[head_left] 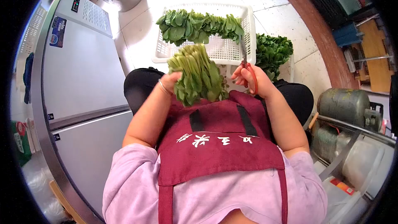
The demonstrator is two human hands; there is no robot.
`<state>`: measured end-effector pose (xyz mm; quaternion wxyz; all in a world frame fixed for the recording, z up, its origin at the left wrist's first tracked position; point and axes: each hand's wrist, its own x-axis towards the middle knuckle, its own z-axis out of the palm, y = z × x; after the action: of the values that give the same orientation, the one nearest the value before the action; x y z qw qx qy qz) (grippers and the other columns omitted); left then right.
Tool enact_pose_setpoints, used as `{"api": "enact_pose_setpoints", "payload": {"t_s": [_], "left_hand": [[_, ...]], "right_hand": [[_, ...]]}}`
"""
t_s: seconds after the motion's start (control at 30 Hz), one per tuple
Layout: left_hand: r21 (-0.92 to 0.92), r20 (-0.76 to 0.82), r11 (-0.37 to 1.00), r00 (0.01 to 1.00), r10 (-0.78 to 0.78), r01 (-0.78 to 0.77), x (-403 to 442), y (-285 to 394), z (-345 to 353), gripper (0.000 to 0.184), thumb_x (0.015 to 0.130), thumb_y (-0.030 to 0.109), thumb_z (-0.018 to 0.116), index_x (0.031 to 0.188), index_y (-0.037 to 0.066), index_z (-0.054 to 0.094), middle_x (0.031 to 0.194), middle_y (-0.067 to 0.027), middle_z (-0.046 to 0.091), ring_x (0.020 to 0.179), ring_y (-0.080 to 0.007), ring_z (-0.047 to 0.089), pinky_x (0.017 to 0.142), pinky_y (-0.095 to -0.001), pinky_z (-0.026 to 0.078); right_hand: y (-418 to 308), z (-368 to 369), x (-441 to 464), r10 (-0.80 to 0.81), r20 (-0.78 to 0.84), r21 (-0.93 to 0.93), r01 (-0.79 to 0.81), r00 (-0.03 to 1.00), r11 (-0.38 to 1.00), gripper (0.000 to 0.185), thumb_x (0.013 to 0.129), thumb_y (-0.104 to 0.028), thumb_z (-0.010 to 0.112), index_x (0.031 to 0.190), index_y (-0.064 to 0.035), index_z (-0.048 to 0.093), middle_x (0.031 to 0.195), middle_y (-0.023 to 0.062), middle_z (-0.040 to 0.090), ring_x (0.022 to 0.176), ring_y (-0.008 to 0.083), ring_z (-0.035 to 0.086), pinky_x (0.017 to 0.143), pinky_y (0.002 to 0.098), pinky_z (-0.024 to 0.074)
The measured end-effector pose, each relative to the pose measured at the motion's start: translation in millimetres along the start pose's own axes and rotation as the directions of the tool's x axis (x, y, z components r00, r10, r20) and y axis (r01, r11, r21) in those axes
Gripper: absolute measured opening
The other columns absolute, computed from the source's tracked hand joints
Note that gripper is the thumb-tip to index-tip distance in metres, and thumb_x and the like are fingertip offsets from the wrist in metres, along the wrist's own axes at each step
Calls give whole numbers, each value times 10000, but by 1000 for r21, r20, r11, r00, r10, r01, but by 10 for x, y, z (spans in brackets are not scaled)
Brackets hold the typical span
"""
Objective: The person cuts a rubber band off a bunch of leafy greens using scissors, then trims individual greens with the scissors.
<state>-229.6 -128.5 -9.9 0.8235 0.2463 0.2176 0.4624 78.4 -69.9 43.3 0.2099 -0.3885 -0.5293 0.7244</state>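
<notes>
Bunch in hand: light-green-stemmed leafy greens (196, 74), held above the lap between the two hands, stems pointing away from the body.
Left hand (172, 81): closed around the bunch's outer side; how tightly, I cannot tell.
Right hand (256, 79): fingers partly curled, holding the red handles of the metal scissors (249, 74), blades pointing away from the body across the basket's near right corner.
Basket: white perforated plastic basket (249, 29), on the floor beyond both hands.
In the basket: a row of dark green leafy greens (178, 29) along its far side.
Right of the basket: a heap of glossy green leaves (273, 54), just beyond the right hand.
Below the hands: maroon apron with white lettering (219, 157).
Far left of the left hand: pale two-door appliance (85, 66).
</notes>
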Motion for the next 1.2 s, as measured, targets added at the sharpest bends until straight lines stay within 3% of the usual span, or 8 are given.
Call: {"api": "enact_pose_setpoints", "payload": {"t_s": [0.33,0.4,0.43,0.5,0.57,0.9,1.07,1.2], "left_hand": [[709,-243,660,965,-104,249,562,1636,-554,584,755,199,707,1256,2,479,1111,-94,610,979,-198,597,862,-315,492],[925,-374,18,917,-135,380,739,1723,-502,689,675,340,782,1234,56,497,1114,-99,618,976,-251,607,866,-333,487],[924,-376,17,916,-139,381,828,1666,-573,689,675,340,782,1234,56,497,1114,-99,618,976,-251,607,866,-333,487],[773,-368,-549,930,17,316,998,1387,-768,802,558,452,828,1207,116,499,1109,-112,620,1008,-309,592,877,-360,478],[598,-465,-752,884,-44,277,1156,1050,-797,821,532,467,834,1189,123,480,1103,-144,605,1042,-333,564,905,-402,454],[636,-342,-746,939,-43,197,1134,855,-1060,840,552,421,799,1281,140,488,1293,-73,502,1189,-284,467,994,-395,381],[689,-167,-704,983,77,172,1101,849,-1118,280,780,276,652,1010,119,676,1118,-65,618,1092,-256,536,939,-368,426],[644,-209,-712,960,187,279,1108,761,-1077,202,791,299,633,941,183,702,1062,2,631,1063,-227,535,907,-393,420]], "right_hand": [[286,-125,128,127,-141,61,-119,982,991,396,903,-417,563,960,-25,571,863,52,626,704,105,557,641,242,466],[312,-140,161,127,-123,22,-125,984,992,387,906,-398,568,971,-17,565,858,51,622,707,105,553,657,248,470],[307,-135,181,129,-123,26,-127,984,992,387,906,-398,568,971,-17,565,858,51,622,707,105,553,657,248,470],[288,-111,222,174,-142,12,-174,974,985,379,909,-381,569,992,-11,561,851,52,616,711,103,549,674,258,474],[349,-114,265,176,-127,9,-176,976,984,388,906,-382,575,999,-6,559,851,54,615,713,104,551,677,261,475],[201,-100,196,86,-129,-265,-118,988,957,295,875,-303,631,926,-16,586,759,28,585,680,91,523,637,258,452],[-544,-183,166,-34,-40,-307,20,999,951,221,879,-235,612,915,-18,585,781,30,589,698,88,526,639,251,444],[-530,-327,437,-57,-89,-256,33,994,966,269,893,-283,585,928,-16,587,817,39,611,721,98,552,656,253,458]]}}
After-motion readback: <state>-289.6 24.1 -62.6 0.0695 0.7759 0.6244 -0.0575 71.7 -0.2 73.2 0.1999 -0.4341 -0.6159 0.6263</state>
